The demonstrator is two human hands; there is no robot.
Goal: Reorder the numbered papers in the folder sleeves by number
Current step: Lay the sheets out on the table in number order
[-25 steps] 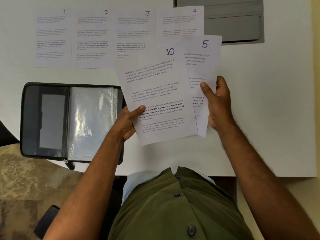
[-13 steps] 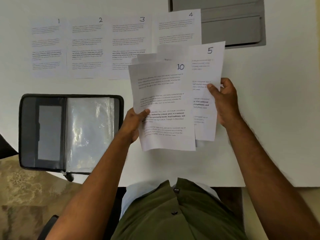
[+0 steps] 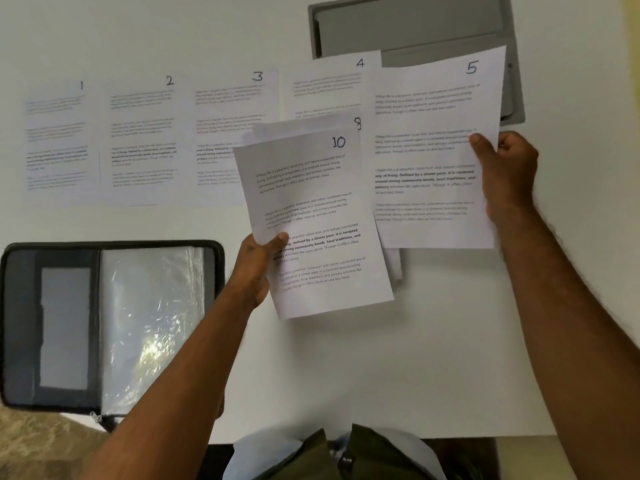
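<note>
head view only. white table (image 3: 433,358) fills most of what i see from here. four white printed sheets lie flat in a row along its far side, hand-numbered: sheet 1 (image 3: 57,140) at far left, then sheet 2 (image 3: 142,140), sheet 3 (image 3: 221,116) and sheet 4 (image 3: 329,88), edges just beside one another. sheet 4's far right corner overlaps a grey flat rectangular tray-like thing (image 3: 415,26) at the table's far edge; i can't make out what it is.

left hand (image 3: 256,268) clamps a small fanned stack of white printed sheets, thumb on top of the front page near its left edge, fingers behind. front page is sheet 10 (image 3: 318,230), tilted a little, held above the table. behind it another page pokes out at the top with a number that looks like 8 (image 3: 357,123), partly cut off. how many sheets are in the stack i can't tell.

right hand (image 3: 505,171) pinches sheet 5 (image 3: 433,133) at its right edge, thumb on the printed face, fingers curled behind. sheet 5 sits to the right of sheet 4, its left edge overlapping it, its top right corner covering part of the grey thing. whether it touches the table i can't tell.

black zip-around folder (image 3: 52,327) lies open at the near left of the table, clear plastic sleeves (image 3: 149,323) on its right half, glare on them; i see no numbered paper through them. dark green buttoned shirt (image 3: 363,455) at bottom centre. patterned beige floor covering (image 3: 41,448) shows at lower left.
</note>
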